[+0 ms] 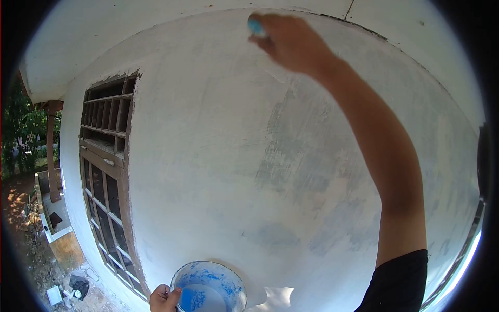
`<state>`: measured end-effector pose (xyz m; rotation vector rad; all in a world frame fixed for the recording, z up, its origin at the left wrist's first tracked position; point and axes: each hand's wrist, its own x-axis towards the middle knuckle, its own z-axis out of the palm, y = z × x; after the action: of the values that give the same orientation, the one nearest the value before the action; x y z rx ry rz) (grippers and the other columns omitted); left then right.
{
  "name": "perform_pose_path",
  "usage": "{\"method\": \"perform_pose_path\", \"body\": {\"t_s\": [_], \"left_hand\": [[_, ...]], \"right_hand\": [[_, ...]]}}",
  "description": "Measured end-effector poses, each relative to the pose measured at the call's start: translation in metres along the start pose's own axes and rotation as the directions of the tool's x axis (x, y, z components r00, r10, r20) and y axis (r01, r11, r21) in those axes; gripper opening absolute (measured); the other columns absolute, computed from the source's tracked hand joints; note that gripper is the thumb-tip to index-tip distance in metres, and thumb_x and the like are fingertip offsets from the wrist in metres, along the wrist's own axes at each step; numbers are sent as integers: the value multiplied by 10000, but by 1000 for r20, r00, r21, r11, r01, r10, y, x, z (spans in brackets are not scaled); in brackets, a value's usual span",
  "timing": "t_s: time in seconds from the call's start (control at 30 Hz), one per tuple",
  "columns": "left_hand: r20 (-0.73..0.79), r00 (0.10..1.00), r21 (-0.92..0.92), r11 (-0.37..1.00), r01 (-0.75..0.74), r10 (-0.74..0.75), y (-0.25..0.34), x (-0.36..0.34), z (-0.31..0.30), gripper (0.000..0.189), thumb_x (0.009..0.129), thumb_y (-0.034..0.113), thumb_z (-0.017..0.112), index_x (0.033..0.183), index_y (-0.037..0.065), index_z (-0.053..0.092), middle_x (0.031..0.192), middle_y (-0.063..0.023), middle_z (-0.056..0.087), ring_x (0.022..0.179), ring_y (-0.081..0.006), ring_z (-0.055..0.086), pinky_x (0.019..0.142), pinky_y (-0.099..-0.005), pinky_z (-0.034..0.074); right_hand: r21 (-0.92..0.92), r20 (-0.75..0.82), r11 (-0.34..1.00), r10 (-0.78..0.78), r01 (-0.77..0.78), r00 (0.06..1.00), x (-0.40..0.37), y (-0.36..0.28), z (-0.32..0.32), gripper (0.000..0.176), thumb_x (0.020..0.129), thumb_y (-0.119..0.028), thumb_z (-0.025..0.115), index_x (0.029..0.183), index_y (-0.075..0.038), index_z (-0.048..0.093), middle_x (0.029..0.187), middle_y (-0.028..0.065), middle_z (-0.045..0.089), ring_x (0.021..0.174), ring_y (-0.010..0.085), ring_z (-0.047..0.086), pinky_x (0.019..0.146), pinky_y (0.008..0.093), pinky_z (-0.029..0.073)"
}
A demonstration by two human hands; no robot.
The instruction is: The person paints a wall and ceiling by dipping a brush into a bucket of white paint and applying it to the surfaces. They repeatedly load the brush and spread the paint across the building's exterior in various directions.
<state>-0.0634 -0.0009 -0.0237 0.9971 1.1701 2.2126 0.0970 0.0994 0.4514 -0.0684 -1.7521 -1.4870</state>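
My right hand [291, 44] is raised high against the wall [208, 145], close to where it meets the ceiling. Its fingers are closed around a light-blue handled tool [255, 26]; most of that tool is hidden by the hand, so its working end does not show. At the bottom, my left hand [165, 299] grips the rim of a blue bucket [236, 283], thumb over the edge. White liquid like paint lies inside the bucket, and white smears coat its inner wall. The wall is whitish with grey, patchy streaks.
A brown-framed window [106, 192] with a barred vent [106, 112] is set in the wall on the left. The pale ceiling [171, 11] runs overhead. Lower left, a low ledge [57, 223] and scattered debris [78, 286] lie on the ground. A wooden post [52, 151] stands beyond.
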Motion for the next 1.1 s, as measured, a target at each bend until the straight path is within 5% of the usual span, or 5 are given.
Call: {"method": "perform_pose_path", "body": {"t_s": [0.37, 0.57, 0.7, 0.9, 1.1], "left_hand": [[127, 979, -90, 981, 173, -161, -14, -34, -2, 123, 852, 128, 546, 762, 51, 515, 653, 11, 508, 537, -60, 403, 468, -199, 324], [128, 970, -76, 973, 217, -207, -30, -63, -13, 96, 853, 93, 530, 764, 60, 519, 643, 9, 510, 531, -59, 421, 458, -197, 329], [89, 962, -34, 964, 263, -259, -16, -80, -10, 108, 854, 91, 521, 750, 63, 522, 619, 15, 500, 519, -52, 424, 452, -195, 323], [2, 964, 45, 963, 264, -265, -5, -91, 4, 294, 821, 108, 616, 650, 89, 377, 473, 38, 377, 339, -33, 305, 311, -205, 213], [25, 973, 81, 971, 226, -228, 9, -102, 19, 318, 834, 94, 614, 649, 94, 355, 581, 70, 323, 535, -6, 264, 464, -192, 201]], "right_hand": [[180, -135, 893, -393, 412, 910, -114, -172, 9, 190, 714, -130, 644, 831, -32, 532, 650, 56, 522, 571, 140, 524, 426, 228, 440], [727, 19, 686, 28, -33, 999, -158, -192, -57, 166, 752, -68, 666, 869, -17, 560, 674, 89, 555, 574, 137, 559, 459, 225, 448], [866, 442, 183, 154, -466, 883, -203, -204, -86, 192, 814, -161, 637, 920, -18, 564, 793, 91, 625, 588, 178, 601, 503, 256, 477], [621, 741, -332, -48, -710, 670, -247, -244, -112, 284, 823, -248, 649, 951, -9, 565, 789, 108, 633, 647, 178, 605, 542, 293, 486], [400, 869, -291, -181, -869, 461, -281, -296, -98, 208, 760, -179, 695, 891, -28, 635, 803, 129, 641, 706, 214, 633, 638, 288, 493]]}}
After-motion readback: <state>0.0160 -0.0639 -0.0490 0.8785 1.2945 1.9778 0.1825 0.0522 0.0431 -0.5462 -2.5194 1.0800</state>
